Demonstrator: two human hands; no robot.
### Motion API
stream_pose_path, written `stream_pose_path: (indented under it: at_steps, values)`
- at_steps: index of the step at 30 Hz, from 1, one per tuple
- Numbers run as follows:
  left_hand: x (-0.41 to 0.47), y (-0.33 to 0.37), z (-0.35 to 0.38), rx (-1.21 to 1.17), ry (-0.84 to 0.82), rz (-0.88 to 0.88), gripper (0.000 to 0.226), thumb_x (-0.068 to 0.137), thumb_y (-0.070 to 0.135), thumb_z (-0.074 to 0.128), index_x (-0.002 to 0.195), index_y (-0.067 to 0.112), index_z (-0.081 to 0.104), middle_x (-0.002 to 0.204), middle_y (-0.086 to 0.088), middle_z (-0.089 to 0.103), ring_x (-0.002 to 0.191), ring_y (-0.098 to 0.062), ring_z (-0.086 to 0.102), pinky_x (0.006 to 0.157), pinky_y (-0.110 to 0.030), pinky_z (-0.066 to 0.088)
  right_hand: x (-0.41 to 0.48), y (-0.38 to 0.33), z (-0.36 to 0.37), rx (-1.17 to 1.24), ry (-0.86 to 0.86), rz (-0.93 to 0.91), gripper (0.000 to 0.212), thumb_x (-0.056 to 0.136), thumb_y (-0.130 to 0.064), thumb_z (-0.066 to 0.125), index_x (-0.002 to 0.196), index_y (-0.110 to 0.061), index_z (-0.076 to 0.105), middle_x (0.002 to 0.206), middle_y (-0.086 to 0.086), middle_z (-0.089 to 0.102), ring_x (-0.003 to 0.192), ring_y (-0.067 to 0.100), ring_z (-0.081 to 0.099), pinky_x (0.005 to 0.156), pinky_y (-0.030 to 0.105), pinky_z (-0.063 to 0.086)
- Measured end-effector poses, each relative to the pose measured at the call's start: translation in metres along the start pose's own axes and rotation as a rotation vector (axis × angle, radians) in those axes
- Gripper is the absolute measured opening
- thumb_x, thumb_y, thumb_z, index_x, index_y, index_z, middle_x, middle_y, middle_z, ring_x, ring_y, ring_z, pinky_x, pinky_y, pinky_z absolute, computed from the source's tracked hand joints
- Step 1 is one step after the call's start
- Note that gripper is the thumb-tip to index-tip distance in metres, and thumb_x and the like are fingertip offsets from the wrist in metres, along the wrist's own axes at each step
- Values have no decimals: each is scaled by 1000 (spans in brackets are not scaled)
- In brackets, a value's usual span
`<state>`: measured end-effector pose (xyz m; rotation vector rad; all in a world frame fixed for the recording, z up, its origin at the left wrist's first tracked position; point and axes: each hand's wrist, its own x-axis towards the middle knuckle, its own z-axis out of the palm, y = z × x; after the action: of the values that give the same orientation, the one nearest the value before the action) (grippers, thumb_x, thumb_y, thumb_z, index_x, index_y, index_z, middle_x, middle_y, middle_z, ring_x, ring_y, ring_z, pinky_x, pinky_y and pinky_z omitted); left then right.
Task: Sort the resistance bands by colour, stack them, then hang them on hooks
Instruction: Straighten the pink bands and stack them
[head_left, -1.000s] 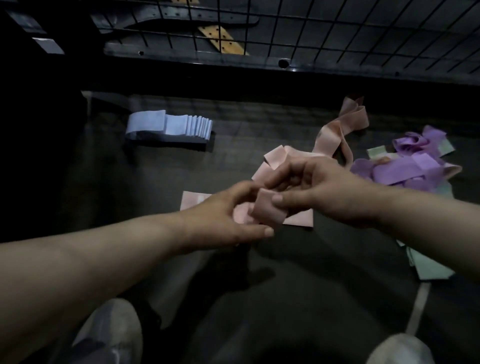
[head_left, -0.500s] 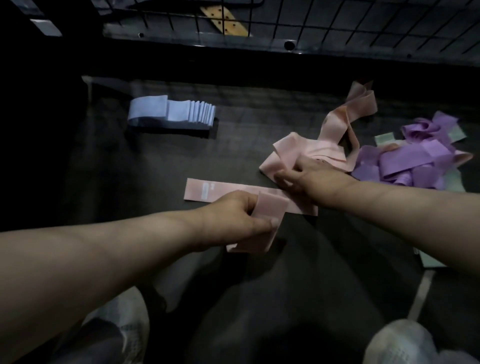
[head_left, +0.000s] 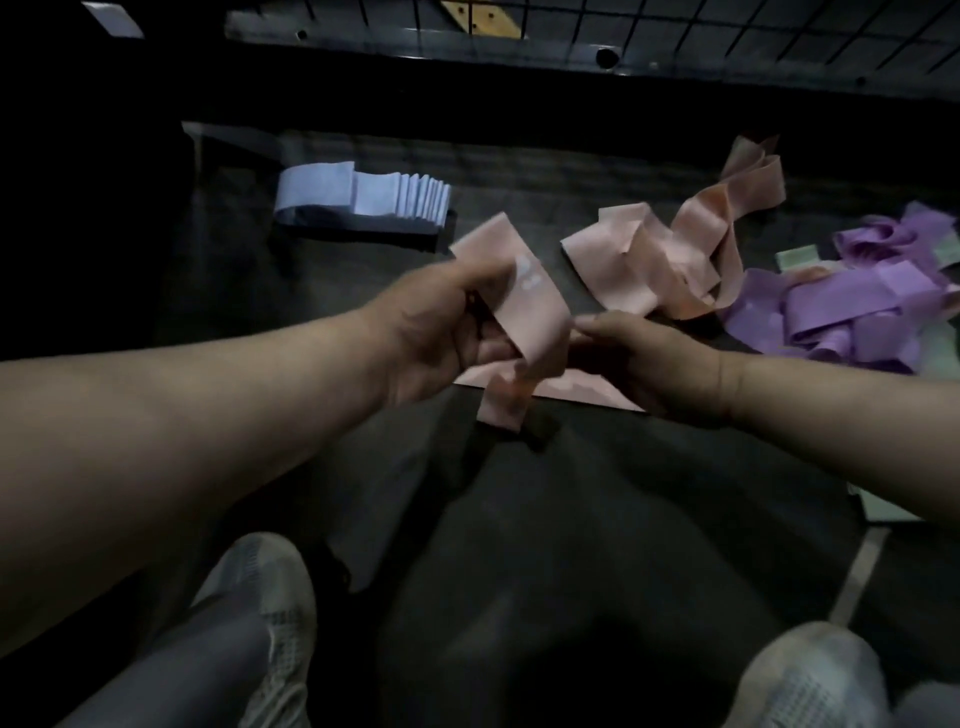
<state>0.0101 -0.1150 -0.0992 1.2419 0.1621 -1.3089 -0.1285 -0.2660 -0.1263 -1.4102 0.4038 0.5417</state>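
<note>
Dimly lit, dark mat (head_left: 597, 519), wire grid (head_left: 727, 26) behind, left hand (head_left: 447, 322) clamped on pink band (head_left: 535, 312), right hand (head_left: 649, 364) seemingly pinching it

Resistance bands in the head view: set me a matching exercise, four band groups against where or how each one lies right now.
Things:
1. blue bands
2. purple bands
3. held pink band
4. loose pink bands

States:
A. tangled heap, centre right
B. neat stack, far left
C. raised, gripped by the left hand
D. jumbled heap at the right edge

Pairs: 1-B, 2-D, 3-C, 4-A
</note>
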Motion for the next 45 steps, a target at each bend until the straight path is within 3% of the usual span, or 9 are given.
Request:
stream_pose_path:
  at_steps: [2, 5, 9, 12, 18, 23, 30, 34, 45]
  values:
    - [2, 9, -5, -22, 49, 64, 22, 98, 13, 51, 117, 6, 61, 96, -8, 68, 89, -22, 69, 79, -43, 61, -4, 1, 4, 65, -30, 53, 49, 100, -41, 34, 117, -7, 66, 117, 4, 71, 115, 16, 63, 104, 30, 45]
    - [5, 14, -19, -47, 165, 156, 19, 97, 9, 50, 112, 6, 62, 95, -9, 69, 89, -22, 70, 83, -44, 60, -12, 6, -4, -159, -29, 139, 35, 90, -27, 68, 116, -3, 66, 111, 13, 70, 101, 15, 64, 98, 39, 49]
    - [6, 9, -41, -93, 316, 139, 10, 95, 8, 53, 101, 10, 61, 94, -11, 68, 88, -24, 70, 84, -43, 59, -25, 14, -16, -272, 13, 219, 17, 86, -19, 72, 103, -14, 70, 89, -7, 73, 81, 4, 65, 69, 15, 50]
    - [6, -1, -60, 24, 403, 81, 10, 94, 7, 53, 91, 11, 62, 75, -4, 67, 70, -17, 69, 72, -33, 58, -26, 21, -27, -210, 200, 254, 16, 86, -16, 72, 99, -7, 68, 83, 1, 69, 72, 8, 61, 60, 17, 51]
    - [-1, -26, -91, 281, 432, -19, 17, 87, -7, 59, 84, 9, 62, 74, -11, 68, 54, -18, 67, 47, -24, 54, -30, 26, -43, -72, 462, 410, 29, 82, -11, 76, 108, -6, 65, 94, 17, 68, 73, 20, 63, 59, 27, 54]
    - [-6, -45, -102, 359, 425, -134, 11, 87, -4, 65, 92, 5, 63, 78, -15, 70, 60, -20, 68, 53, -28, 57, -32, 44, -35, -58, 553, 475, 33, 82, -5, 75, 112, -1, 62, 108, 26, 68, 82, 27, 63, 69, 33, 53]
    - [6, -32, -104, 340, 476, -64, 17, 85, -7, 65, 84, 8, 57, 75, -14, 64, 54, -19, 63, 54, -31, 56, -23, 54, -31, -189, 706, 368, 25, 87, -9, 72, 109, -6, 62, 96, 20, 70, 76, 25, 65, 65, 33, 53]
    - [16, -32, -105, 428, 478, -91, 17, 86, -4, 65, 100, 5, 61, 75, -15, 65, 50, -16, 62, 49, -27, 53, -17, 59, -35, -316, 722, 410, 15, 85, -14, 76, 96, -14, 64, 90, 11, 70, 80, 25, 66, 81, 41, 56]
    - [26, -35, -106, 568, 570, -82, 15, 82, -1, 73, 93, 6, 64, 80, -16, 66, 57, -22, 61, 47, -30, 55, -11, 72, -39, -444, 772, 454, 25, 84, -17, 78, 100, -12, 60, 80, 4, 65, 66, 15, 57, 58, 25, 41]
